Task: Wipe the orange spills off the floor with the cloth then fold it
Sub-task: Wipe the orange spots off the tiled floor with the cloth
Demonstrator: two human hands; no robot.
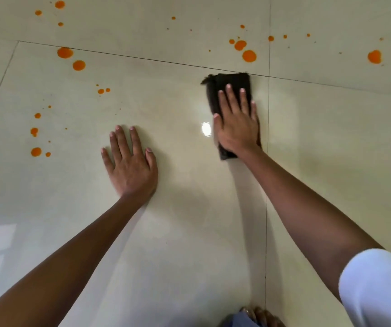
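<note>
A dark folded cloth (233, 82) lies flat on the glossy cream floor tiles (178, 220), its far end at a grout line. My right hand (237, 123) presses flat on top of the cloth, fingers spread. My left hand (130, 161) rests palm down on the bare tile to the left, holding nothing. Orange spills dot the floor: a cluster (248, 55) just beyond the cloth, two big drops (65, 53) at upper left, several drops (36, 151) at far left, one blob (375, 56) at upper right.
Dark grout lines (267, 185) cross the floor, one running toward me just right of the cloth. My bare toes (260, 315) show at the bottom edge. A white sleeve (378, 291) covers my right upper arm. More orange drops (60, 4) lie at the far top left.
</note>
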